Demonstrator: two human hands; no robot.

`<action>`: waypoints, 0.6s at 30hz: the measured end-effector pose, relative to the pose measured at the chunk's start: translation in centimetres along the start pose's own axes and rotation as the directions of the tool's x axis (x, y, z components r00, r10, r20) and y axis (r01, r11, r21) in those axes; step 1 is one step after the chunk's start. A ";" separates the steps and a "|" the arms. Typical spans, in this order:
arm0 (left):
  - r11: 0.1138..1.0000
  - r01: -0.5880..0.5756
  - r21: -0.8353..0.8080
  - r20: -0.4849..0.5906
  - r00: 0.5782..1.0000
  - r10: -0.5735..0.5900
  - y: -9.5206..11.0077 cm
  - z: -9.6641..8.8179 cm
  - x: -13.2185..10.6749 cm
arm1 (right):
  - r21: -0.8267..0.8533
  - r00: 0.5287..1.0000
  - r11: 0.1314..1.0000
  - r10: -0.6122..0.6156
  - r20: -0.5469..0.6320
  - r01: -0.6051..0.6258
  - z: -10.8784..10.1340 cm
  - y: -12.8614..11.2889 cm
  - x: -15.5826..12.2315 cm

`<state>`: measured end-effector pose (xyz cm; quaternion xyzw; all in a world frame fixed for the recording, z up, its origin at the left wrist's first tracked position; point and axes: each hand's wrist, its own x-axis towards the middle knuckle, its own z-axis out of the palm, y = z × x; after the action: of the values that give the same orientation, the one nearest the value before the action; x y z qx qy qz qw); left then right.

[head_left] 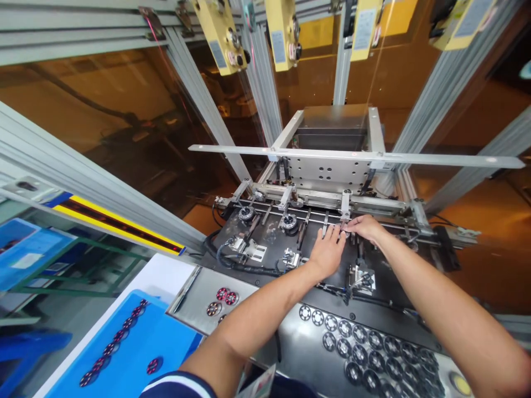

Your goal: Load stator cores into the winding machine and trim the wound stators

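My left hand (329, 253) reaches over the black fixture plate (269, 235), its fingers stretched forward and slightly apart near the third station. Close to its fingertips, my right hand (365, 228) pinches at the same station from the right; whatever lies between thumb and fingers is hidden. Just behind the hands stands a metal clamp arm (345, 204). Two stations to the left each carry a round dark part, one at the far left (246, 214) and one nearer the hands (289, 223). In front of my right hand sits a small metal slide bracket (363, 278).
Many black ring parts (360, 354) lie in rows on the metal front ledge (265, 331). Several red-and-black rings (231, 298) rest further left; more line a blue tray (128, 354). A long metal bar (435, 160) crosses behind the fixture. Yellow sensor units (282, 33) hang overhead.
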<state>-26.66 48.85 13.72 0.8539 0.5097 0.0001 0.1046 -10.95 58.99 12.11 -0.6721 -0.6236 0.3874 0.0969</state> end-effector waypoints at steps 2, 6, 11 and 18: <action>1.000 0.002 0.012 0.007 1.000 -0.002 -0.2 -0.7 -0.3 | -0.074 0.998 0.997 -0.038 -0.045 0.034 -1.6 0.0 -2.3; 1.000 -0.031 0.000 -0.004 1.000 0.031 0.3 -2.5 -0.6 | -0.241 0.990 0.970 -0.069 -0.124 0.038 -7.4 3.7 -8.0; 0.970 -0.242 -0.028 0.007 0.970 0.242 4.0 -4.4 2.9 | -0.385 0.966 0.902 0.110 -0.235 -0.196 -12.0 9.7 -9.8; 0.895 -0.445 0.011 0.172 0.883 0.437 7.9 -3.1 8.6 | -0.388 0.992 0.916 0.060 -0.111 -0.099 -10.1 11.6 -7.0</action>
<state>-15.98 53.31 17.24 0.9468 0.2917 -0.0595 0.1224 4.92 53.82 14.63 -0.7204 -0.6555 0.2252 -0.0258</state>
